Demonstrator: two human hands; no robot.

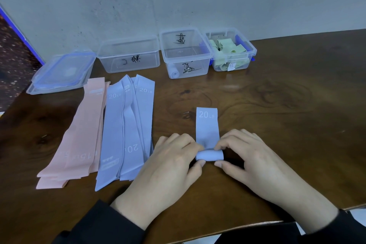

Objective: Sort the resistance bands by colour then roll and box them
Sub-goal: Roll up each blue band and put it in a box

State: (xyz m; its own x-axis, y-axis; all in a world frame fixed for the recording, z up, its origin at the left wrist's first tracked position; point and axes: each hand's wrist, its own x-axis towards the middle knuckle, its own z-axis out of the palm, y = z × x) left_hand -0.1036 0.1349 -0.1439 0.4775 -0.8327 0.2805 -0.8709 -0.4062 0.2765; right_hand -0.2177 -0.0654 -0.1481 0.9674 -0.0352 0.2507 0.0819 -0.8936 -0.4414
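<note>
On the dark wooden counter [277, 105] a blue band [207, 125] marked 20 LB lies lengthwise, its near end wound into a short roll; the left hand [170, 162] pinches the roll's left end between thumb and fingers, and the right hand [247, 156] pinches its right end the same way; the fingertips cover both ends, so how tight the winding is cannot be made out; both wrists run into dark sleeves cut off by the lower edge. To the left lies a fanned pile of blue bands [128, 130], overlapping so the count is unclear, and just beside it a pile of pink bands [79, 134] with print partly readable as 15 LB. Along the wall stand three clear boxes: the left box [128, 55] bears a scrawled mark; the middle box [185, 53] holds one pale roll in its near corner, seen blurred through the plastic; the right box [231, 49] holds rolled green bands [227, 47], with a small label too tiny to read. Stacked lids [61, 69] rest at far left.
</note>
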